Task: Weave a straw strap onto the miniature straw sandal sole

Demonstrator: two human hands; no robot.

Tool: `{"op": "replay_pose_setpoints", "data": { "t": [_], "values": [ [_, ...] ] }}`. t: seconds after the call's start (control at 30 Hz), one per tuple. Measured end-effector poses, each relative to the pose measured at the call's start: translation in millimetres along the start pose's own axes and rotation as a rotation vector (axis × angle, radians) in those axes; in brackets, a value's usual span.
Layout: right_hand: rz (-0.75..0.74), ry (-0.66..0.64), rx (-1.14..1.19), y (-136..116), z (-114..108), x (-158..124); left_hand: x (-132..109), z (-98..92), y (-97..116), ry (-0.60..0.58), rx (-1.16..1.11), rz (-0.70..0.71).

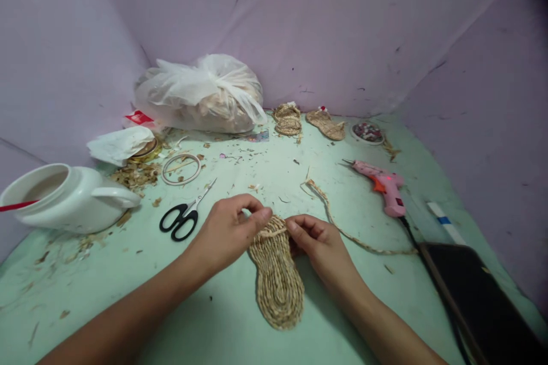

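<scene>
Purple walls (274, 11) are enclosing a pale green bench (205, 325) littered with dry scraps. By its left edge, a white jug (81, 199) is sitting with a red stick (19, 206) jutting from its mouth. Farther right, a white ring (164, 172) is lying beyond black-handled scissors (185, 218), while a stuffed plastic bag (205, 97) is resting against the back edge. Toward the middle of the front edge, the left hand (233, 225) is curling, its thumb and forefinger nearly together, holding the far left side of a woven sole (278, 279). Opposite, the right hand (319, 239) is pinching its far right side, fingers bent and almost closed. Two woven slippers (327, 125) and a dish of small beads (368, 133) are lining the back edge. Below them, a braided cord (363, 246) is trailing rightward, a pink glue gun (385, 182) is lying nearby, and a dark flat object (483, 302) is occupying the front right corner.
</scene>
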State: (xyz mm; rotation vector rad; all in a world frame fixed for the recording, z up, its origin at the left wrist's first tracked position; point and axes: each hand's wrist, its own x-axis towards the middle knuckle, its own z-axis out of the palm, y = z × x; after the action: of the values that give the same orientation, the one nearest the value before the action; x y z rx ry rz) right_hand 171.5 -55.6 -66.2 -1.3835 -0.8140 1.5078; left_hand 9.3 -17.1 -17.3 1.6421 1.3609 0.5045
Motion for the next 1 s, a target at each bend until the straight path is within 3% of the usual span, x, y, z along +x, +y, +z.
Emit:
{"op": "replay_pose_setpoints", "data": {
  "t": [0.07, 0.13, 0.23, 0.3, 0.5, 0.7, 1.0],
  "values": [
    [0.011, -0.006, 0.007, -0.3, -0.7, 0.3, 1.9, -7.0, -1.6, 0.074, 0.017, 0.012],
    [0.019, -0.018, 0.014, -0.4, -1.7, 0.5, 3.5, -13.7, -4.9, 0.046, -0.003, 0.024],
    [0.029, -0.024, 0.031, -0.4, -3.1, 0.3, 5.1, -19.3, -13.2, -0.191, -0.107, 0.052],
    [0.035, -0.028, 0.038, -0.4, -3.3, -0.2, 5.5, -18.9, -18.9, -0.288, -0.185, 0.1],
    [-0.003, 0.025, 0.041, 1.4, 0.3, -0.8, 2.5, -8.7, -23.5, -0.174, -0.291, 0.199],
    [-0.008, 0.023, -0.043, 2.7, 2.2, 0.7, -0.7, -4.5, -24.8, -0.09, -0.232, 0.24],
    [-0.026, 0.007, -0.015, 4.3, 0.3, 0.5, 0.1, -7.2, -23.1, -0.146, -0.158, 0.218]
  ]
}}
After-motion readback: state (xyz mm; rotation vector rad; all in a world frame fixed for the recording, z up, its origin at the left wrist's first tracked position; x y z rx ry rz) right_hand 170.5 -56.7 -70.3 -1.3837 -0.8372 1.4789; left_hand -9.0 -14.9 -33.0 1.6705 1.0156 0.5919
